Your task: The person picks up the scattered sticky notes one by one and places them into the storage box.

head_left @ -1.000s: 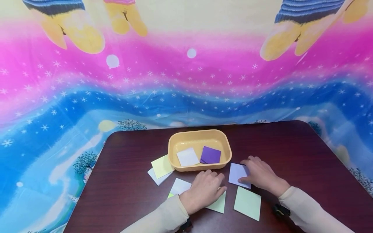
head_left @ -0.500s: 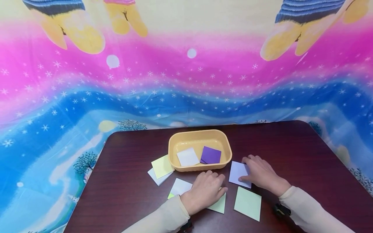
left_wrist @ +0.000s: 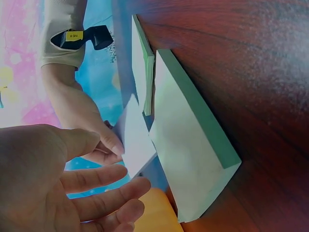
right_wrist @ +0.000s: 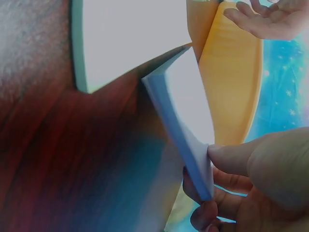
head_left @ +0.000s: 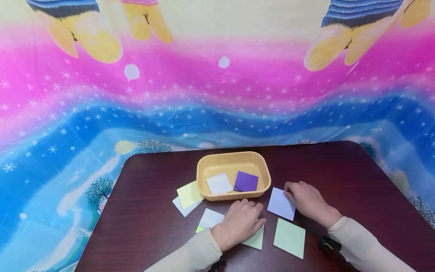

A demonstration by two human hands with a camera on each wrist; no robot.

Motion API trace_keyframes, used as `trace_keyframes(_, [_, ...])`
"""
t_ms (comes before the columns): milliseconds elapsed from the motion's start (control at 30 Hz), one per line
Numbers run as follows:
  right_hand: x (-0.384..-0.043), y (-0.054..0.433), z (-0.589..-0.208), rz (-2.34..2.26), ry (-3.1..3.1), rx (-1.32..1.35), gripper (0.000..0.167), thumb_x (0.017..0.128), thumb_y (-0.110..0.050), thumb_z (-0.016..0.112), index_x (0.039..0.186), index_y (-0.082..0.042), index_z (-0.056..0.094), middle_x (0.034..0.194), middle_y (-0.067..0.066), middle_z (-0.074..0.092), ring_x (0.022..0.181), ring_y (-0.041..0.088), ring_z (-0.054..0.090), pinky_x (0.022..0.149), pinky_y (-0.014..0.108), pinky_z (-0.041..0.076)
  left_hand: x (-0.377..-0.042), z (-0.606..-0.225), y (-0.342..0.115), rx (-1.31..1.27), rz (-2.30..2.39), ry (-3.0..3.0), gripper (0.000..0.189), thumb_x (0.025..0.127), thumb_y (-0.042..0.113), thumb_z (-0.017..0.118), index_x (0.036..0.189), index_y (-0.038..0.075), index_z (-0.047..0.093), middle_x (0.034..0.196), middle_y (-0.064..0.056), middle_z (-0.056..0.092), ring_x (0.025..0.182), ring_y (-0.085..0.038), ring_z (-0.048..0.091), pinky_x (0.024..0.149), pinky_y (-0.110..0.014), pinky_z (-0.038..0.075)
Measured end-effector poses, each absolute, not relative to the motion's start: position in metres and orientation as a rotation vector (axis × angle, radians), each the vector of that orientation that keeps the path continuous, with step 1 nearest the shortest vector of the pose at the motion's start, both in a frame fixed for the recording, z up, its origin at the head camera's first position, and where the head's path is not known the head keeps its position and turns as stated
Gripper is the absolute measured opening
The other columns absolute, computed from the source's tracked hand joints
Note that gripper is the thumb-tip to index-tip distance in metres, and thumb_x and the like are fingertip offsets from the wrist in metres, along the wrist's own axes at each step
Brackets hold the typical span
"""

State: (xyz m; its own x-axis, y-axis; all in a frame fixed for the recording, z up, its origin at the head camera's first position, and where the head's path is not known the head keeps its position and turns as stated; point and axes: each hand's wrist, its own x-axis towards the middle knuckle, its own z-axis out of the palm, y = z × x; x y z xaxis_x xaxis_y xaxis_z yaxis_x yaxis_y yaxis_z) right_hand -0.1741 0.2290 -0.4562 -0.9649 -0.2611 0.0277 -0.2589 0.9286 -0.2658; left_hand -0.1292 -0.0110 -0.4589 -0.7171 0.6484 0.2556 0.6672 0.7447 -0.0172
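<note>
My right hand (head_left: 310, 200) pinches the right edge of a lavender sticky note pad (head_left: 280, 204) between thumb and fingers. In the right wrist view that lavender pad (right_wrist: 186, 101) slants, its thick side edge showing. My left hand (head_left: 238, 224) hovers with relaxed, slightly bent fingers and nothing in its grasp. Partly hidden below it are a pale green pad (head_left: 255, 240) and a white pad (head_left: 211, 217) with a bright yellow-green corner (head_left: 199, 228). Another pale green pad (head_left: 289, 238) lies just in front of the lavender one.
Behind the hands stands a yellow plastic tray (head_left: 234, 196) holding a white pad (head_left: 219, 183) and purple ones (head_left: 246, 181). Left of it, a pale yellow pad (head_left: 188, 194) overlaps a whitish pad (head_left: 185, 209). A printed cloth (head_left: 217, 83) hangs beyond the dark table (head_left: 153, 211).
My right thumb has slid back from over the lavender pad to its right edge, and the hand has shifted slightly right. The pad has turned a little. My left hand stays put.
</note>
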Motion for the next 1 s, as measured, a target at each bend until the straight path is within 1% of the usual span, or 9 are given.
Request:
trace_keyframes(200, [-0.174,0.23,-0.45,-0.478,3.062,-0.388,0.005,0.094,-0.015,0.07,0.094,-0.011,0.07,0.073,-0.003,0.062,0.066,0.012,0.05,0.055,0.029,0.04,-0.13,-0.458,-0.01,-1.033,-0.116,-2.706,0.024,0.094,0.045,0.067,0.09,0.021,0.065,0.077,0.006,0.066,0.072,-0.015,0.061,0.058,-0.026,0.039])
trace_keyframes(433, [-0.17,0.228,-0.441,-0.479,3.081,-0.413,0.004,0.095,-0.017,0.069,0.093,-0.013,0.07,0.07,-0.005,0.059,0.063,0.011,0.048,0.055,0.028,0.039,-0.132,-0.458,-0.009,-1.04,-0.115,-2.707,0.024,0.094,0.044,0.067,0.089,0.021,0.065,0.076,0.006,0.065,0.07,-0.015,0.061,0.057,-0.026,0.039])
trace_keyframes(700, [-0.167,0.227,-0.433,-0.502,3.088,-0.431,0.004,0.095,-0.016,0.07,0.091,-0.015,0.069,0.067,-0.006,0.056,0.059,0.009,0.046,0.053,0.028,0.038,-0.133,-0.459,-0.008,-1.034,-0.103,-2.697,0.024,0.094,0.044,0.067,0.091,0.021,0.066,0.077,0.006,0.066,0.07,-0.015,0.061,0.057,-0.027,0.039])
trace_keyframes(1000, [-0.169,0.226,-0.427,-0.5,3.101,-0.45,0.006,0.095,-0.016,0.069,0.089,-0.015,0.068,0.066,-0.007,0.055,0.057,0.008,0.045,0.051,0.027,0.038,-0.133,-0.455,-0.005,-1.048,-0.132,-2.677,0.024,0.094,0.043,0.067,0.091,0.02,0.066,0.077,0.006,0.066,0.071,-0.014,0.061,0.059,-0.026,0.04])
